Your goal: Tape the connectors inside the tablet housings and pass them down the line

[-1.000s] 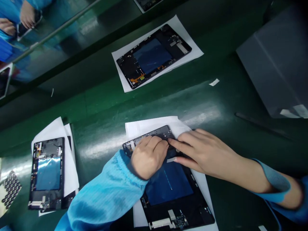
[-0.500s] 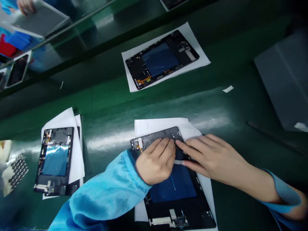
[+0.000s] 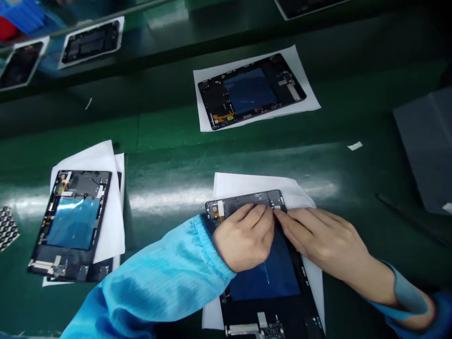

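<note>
Tablet frame [image 3: 268, 278] lies with its long side going top to bottom of view; left hand [image 3: 243, 240] and right hand [image 3: 321, 240] together grip its upper end.

My fingers [image 3: 259, 216] have room to move far over the glossy green desk [image 3: 169, 160], up to a black tablet frame on white paper [image 3: 250, 89]. Another black tablet frame [image 3: 70, 226] on stacked white paper sits in the way to my left. To my right, a grey folded board [image 3: 427, 150] stands well apart. My pale-blue sleeve [image 3: 151, 278] fills the near left, and a black tablet frame [image 3: 268, 301] lies beneath my hands.
</note>
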Tool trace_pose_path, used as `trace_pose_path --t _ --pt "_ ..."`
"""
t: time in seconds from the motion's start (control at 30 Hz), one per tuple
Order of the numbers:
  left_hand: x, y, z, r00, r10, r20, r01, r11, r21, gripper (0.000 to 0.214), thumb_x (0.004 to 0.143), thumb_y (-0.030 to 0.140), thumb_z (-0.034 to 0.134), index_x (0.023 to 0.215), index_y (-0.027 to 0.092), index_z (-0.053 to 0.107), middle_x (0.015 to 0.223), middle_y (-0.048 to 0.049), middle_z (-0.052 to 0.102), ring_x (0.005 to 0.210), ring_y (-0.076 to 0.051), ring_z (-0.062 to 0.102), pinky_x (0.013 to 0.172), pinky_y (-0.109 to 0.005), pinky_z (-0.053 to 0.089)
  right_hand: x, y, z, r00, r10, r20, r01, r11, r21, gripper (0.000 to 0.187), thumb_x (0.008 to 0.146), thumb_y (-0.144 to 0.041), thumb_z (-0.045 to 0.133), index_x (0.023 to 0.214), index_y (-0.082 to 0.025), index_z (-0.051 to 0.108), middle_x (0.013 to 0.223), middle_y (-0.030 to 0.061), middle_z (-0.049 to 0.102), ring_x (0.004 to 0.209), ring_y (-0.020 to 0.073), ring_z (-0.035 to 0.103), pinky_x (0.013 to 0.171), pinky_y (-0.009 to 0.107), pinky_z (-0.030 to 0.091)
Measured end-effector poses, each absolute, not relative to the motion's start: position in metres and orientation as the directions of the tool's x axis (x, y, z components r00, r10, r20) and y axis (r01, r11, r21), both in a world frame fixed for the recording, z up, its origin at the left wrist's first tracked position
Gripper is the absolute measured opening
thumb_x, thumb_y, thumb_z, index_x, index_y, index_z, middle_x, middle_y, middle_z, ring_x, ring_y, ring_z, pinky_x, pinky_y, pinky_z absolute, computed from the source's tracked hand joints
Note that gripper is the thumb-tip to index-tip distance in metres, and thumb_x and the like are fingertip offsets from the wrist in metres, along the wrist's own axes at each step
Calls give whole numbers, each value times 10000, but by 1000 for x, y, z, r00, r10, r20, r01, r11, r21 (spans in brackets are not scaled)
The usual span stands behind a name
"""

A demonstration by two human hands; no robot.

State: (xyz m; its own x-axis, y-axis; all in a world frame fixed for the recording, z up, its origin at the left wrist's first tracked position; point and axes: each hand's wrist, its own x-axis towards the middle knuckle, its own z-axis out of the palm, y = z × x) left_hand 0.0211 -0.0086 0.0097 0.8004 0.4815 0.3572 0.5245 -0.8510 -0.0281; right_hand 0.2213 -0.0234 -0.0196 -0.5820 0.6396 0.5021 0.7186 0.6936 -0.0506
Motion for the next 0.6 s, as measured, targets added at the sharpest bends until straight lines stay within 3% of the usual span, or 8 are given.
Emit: trace_pose_path --t 0.3,0.4,0.5,0.6 --pt "26 -10 4 797 504 333 538 -843 -12 296 956 97 436 1063 43 707 1097 -109 722 1065 -226 657 965 -339 536 227 -31 -19 -629 648 429 711 703 -20 247 869 -45 544 1098 -52 638 773 37 574 701 164 501 679 321 421" --pt "24 -12 -1 796 527 296 536 -842 57 285 954 97 453 1106 39 686 1143 -118 706 1108 -234 641 1003 -358 524 220 -35 -13 -635 676 373 738 674 33 255 877 -33 485 1057 -53 664 741 35 541 679 163 479 652 321 398" --pt "-3 -28 6 684 702 201 604 -698 384 320 953 208 526 1239 121 638 1307 -124 625 1265 -269 550 1099 -449 458 213 -44 -6 -622 718 312 771 630 87 288 918 -122 461 1108 -43 663 761 56 543 705 187 485 656 346 386" --pt "-52 -55 33 332 943 -29 565 -174 807 478 910 353 613 1369 231 553 1473 -115 480 1384 -318 428 1136 -523 396 212 -53 -7 -594 755 279 799 594 93 423 972 -271 406 1250 -17 598 812 85 554 765 230 494 719 389 394"
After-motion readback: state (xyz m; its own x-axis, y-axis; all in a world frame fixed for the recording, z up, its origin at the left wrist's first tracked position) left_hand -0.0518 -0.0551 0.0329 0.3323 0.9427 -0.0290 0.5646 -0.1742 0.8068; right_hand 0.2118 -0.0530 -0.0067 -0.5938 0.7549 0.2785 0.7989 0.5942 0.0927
